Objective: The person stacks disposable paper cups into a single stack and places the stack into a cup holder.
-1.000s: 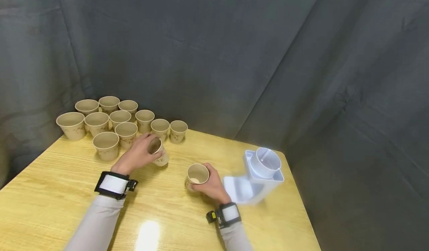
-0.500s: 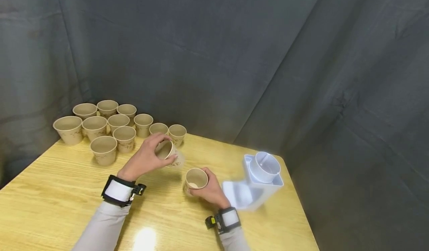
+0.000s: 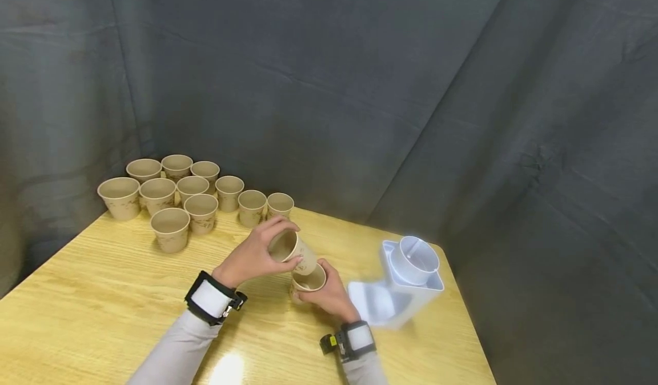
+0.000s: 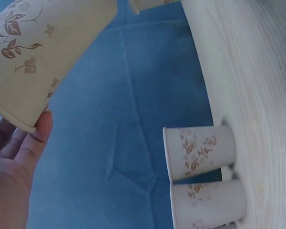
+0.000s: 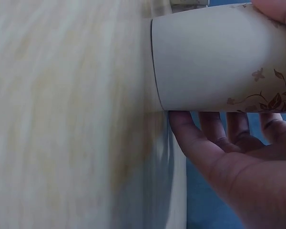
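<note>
Hanging behind your desk point(image 3: 257, 336), a dark curtain point(image 3: 319, 88) fills the whole background, probably to keep the view plain. Upon the desk, the standing cups point(image 3: 201, 213) crowd the far left, mouths up, narrowing to a single line toward the right; their place at the edge seems meant to keep them out of your hands' way yet within reach. Off to the right sits a white stand point(image 3: 408, 295), its round tub point(image 3: 415, 259) on top.

Your left hand point(image 3: 252, 260) grips one patterned cup point(image 4: 43, 55) near its rim, thumb on one side and fingers on the other. That cup leans, its mouth toward your palm and its narrow base pointing at the other cup, so the hold likely leaves the base unobstructed. Your right hand point(image 3: 334, 295) wraps a second cup point(image 5: 214, 62) low on its side, mouth up, apparently to steady it; whether its bottom rests on the desk or sits just above, you can't quite tell. The leaning base overlaps the second cup's mouth from your head view, though contact between them is unclear.

Smallest of all, black bands point(image 3: 211, 300) circle your wrists.
</note>
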The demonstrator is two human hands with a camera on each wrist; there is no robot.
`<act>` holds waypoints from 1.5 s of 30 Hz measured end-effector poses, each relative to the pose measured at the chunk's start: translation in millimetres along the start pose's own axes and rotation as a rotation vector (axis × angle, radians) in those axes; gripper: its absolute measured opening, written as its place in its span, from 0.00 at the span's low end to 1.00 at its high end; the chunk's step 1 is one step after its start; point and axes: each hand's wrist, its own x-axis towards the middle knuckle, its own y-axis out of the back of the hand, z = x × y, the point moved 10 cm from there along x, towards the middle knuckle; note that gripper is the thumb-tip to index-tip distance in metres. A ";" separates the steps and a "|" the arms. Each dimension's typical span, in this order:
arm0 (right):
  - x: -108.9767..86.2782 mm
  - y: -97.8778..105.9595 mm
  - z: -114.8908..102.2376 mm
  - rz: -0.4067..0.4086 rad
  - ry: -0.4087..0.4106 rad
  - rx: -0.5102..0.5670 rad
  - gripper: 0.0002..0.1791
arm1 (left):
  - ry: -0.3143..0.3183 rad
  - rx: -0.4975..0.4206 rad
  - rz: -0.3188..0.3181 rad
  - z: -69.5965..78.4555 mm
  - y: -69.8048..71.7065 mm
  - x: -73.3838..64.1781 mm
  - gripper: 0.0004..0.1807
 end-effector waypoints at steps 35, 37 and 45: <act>5.0 -0.4 21.3 -0.001 -0.027 -0.018 0.32 | 0.086 -0.011 -0.205 -6.8 -47.8 -9.1 0.28; 6.9 -0.9 31.8 0.002 -0.024 -0.017 0.33 | 0.078 -0.011 -0.209 -5.9 -49.2 -9.8 0.28; 8.8 -0.4 37.3 0.017 -0.032 -0.019 0.32 | 0.086 -0.004 -0.215 -5.4 -52.1 -9.7 0.28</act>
